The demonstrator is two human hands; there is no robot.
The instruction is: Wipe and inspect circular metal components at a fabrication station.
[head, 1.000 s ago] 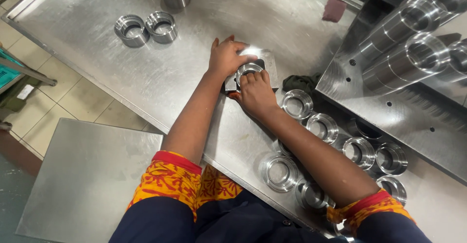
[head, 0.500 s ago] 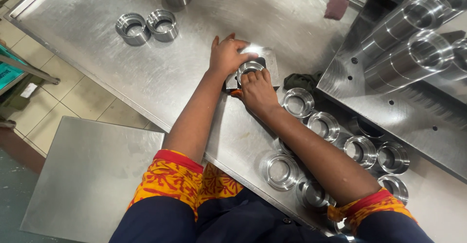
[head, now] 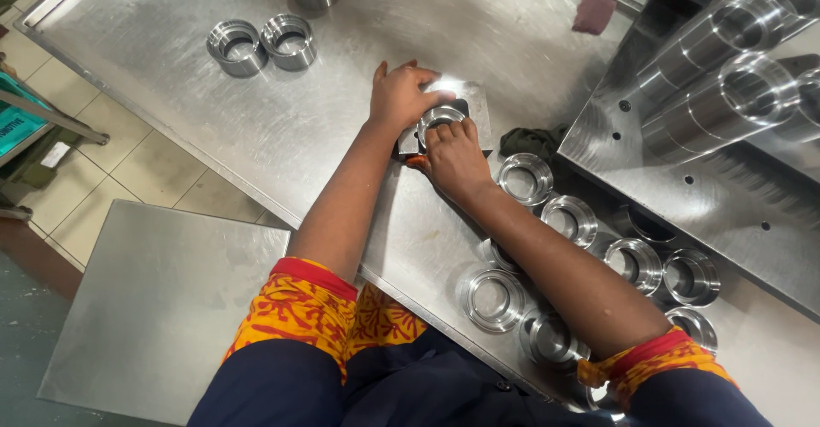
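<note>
A worker's left hand (head: 400,96) and right hand (head: 453,158) close together on a machined metal ring (head: 439,120) seated on a small steel block (head: 465,107) at mid-tabletop (head: 171,111). The left hand's fingers curl over the block's far edge; the right's press on the ring's near rim. More rings (head: 523,178) line the right side; two rings (head: 260,44) sit far left.

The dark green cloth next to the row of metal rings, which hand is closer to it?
Right. The right hand sits just left of the dark green cloth, fingers on the metal ring in the small block. The left hand is farther away, beyond that ring.
</note>
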